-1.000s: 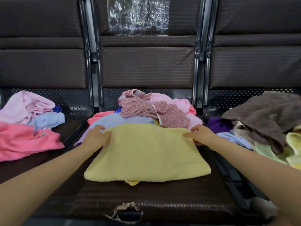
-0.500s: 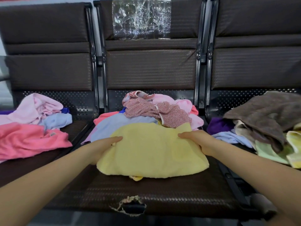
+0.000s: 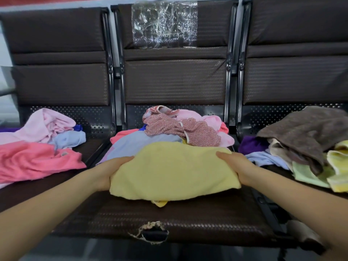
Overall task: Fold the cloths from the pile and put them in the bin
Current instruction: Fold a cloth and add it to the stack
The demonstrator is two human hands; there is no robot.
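Note:
A folded yellow cloth lies on the middle seat of a brown bench. My left hand grips its left side and my right hand grips its right side, fingers tucked under the edges. Behind it sits a pile of cloths: a red patterned one on top, pale pink, light blue and coral ones beneath. No bin is in view.
The left seat holds coral, pink and blue cloths. On the right seat are a brown towel, purple, light blue, green and yellow cloths. The middle seat's front edge has a tear. Clear plastic hangs on the backrest.
Both hands slid from the cloth's far corners down to its sides and pushed inward. The yellow cloth is narrower and bunched higher than before.

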